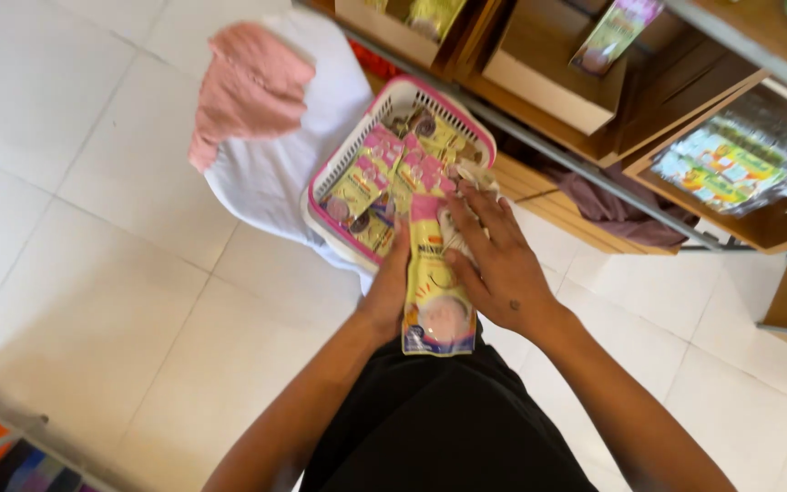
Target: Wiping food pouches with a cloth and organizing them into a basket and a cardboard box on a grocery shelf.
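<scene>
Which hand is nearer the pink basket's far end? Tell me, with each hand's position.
Right. The right hand reaches over the near rim of the basket, fingers among the sachets. The left hand sits lower, gripping the yellow pouch just short of the basket.

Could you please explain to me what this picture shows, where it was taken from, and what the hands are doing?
There is no machine here: the picture comes from a camera worn on a person's head, looking down at their own two bare hands. The left hand and the right hand together hold a stack of flat yellow and pink sachets in front of the body. Just beyond them a pink-rimmed white plastic basket holds more small packets. It rests on a white cloth with a pink cloth lying on it, over a white tiled floor. To the right stand wooden shelves with a grey metal frame, holding more packaged goods.
</scene>
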